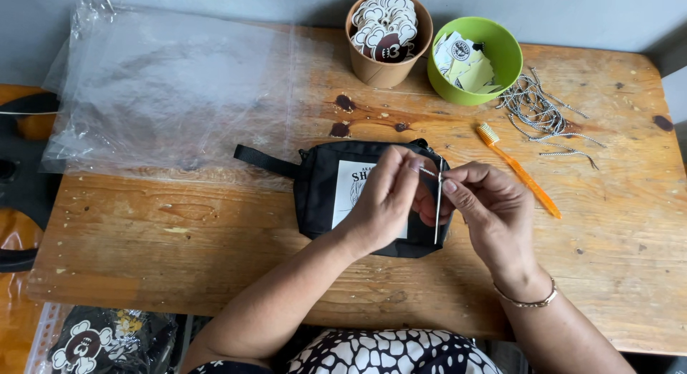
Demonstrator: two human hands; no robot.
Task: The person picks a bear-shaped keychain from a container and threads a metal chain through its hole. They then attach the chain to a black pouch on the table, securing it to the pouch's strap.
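A small black pouch (323, 195) with a white printed label and a strap lies flat in the middle of the wooden table (179, 238). Both of my hands hover just above its right half. My left hand (386, 202) pinches one end of a thin black-and-white cord (437, 206) between thumb and fingertips. My right hand (483, 209) pinches the same cord from the right, and a loop of it hangs down between the two hands. A thin bracelet sits on my right wrist.
A brown paper cup (379, 66) of white cut-out tags and a green bowl (497, 56) of paper tags stand at the back. A pile of loose cords (537, 109) and an orange toothbrush (519, 170) lie at the right. Clear plastic bags (164, 88) cover the left.
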